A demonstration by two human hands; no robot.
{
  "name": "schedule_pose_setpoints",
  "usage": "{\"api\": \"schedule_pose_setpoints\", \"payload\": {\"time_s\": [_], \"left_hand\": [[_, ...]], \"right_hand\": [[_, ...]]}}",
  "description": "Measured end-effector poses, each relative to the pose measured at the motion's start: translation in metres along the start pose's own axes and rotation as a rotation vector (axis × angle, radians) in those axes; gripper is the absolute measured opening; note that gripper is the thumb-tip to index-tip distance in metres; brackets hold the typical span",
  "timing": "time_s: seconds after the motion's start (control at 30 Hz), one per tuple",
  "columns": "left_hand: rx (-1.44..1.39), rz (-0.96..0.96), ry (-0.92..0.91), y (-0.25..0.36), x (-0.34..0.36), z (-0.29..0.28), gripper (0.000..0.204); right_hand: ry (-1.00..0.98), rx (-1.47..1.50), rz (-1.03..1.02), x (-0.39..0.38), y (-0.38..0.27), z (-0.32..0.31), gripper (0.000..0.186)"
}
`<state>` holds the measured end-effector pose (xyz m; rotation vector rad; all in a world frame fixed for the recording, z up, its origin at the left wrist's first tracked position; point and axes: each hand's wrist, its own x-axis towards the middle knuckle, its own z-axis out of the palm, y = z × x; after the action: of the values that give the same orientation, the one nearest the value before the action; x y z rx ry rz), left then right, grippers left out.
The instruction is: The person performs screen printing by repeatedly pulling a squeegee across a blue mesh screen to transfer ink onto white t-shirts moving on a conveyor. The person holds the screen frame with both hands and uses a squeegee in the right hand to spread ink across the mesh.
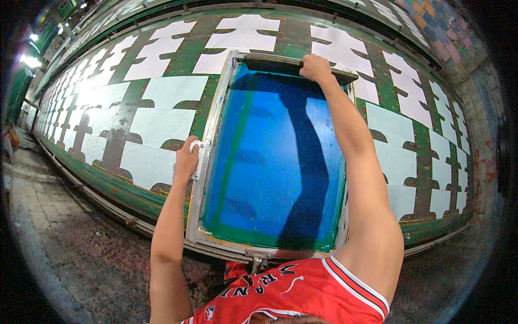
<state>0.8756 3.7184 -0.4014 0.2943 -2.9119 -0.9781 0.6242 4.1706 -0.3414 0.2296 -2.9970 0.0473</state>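
A long green desk (162, 186) is stretching away to the left and right under the camera, its top sloping up toward the far edge, and rows of white cut fabric pieces (162, 125) are lying flat on it in repeating shapes, with dark worn patches showing between them. Resting on the desk right in front of the person is a large rectangular printing screen (270, 162), its pale metal frame enclosing a blue mesh with a green border along the near edge and a dark shadow band running down its middle. The screen is covering one spot in the row, with white pieces lying just beside it on both sides. At the screen's far end a dark squeegee bar (286, 66) is lying across the width of the mesh. The right hand (315, 67) is reaching out at full arm's length and closing its fingers over the top of that bar. The left hand (187, 159) is wrapping around the left rail of the frame, about halfway along it, fingers curled onto a small white block (197, 157) fixed there. A grey gritty floor (70, 237) is running along the near side of the desk.
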Motion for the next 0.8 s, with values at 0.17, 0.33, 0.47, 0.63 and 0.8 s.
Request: {"api": "schedule_pose_setpoints", "payload": {"time_s": [0.17, 0.33, 0.47, 0.63, 0.8], "left_hand": [[-0.004, 0.01, 0.004, -0.001, 0.003, 0.001, 0.032], [-0.002, -0.015, 0.003, 0.001, 0.004, 0.001, 0.031], [-0.14, -0.067, -0.03, 0.001, 0.002, 0.0, 0.032], [-0.072, -0.028, -0.023, -0.003, 0.004, 0.001, 0.032], [-0.057, -0.03, -0.029, -0.005, 0.004, 0.002, 0.033]], "right_hand": [[-0.008, 0.048, -0.02, 0.013, -0.005, 0.001, 0.03], [0.004, 0.023, -0.047, 0.008, -0.021, 0.013, 0.028], [-0.004, 0.037, -0.126, -0.013, -0.034, 0.008, 0.026], [-0.039, 0.021, -0.214, -0.069, -0.06, 0.0, 0.023], [-0.104, 0.018, -0.299, -0.168, -0.094, -0.008, 0.021]]}}
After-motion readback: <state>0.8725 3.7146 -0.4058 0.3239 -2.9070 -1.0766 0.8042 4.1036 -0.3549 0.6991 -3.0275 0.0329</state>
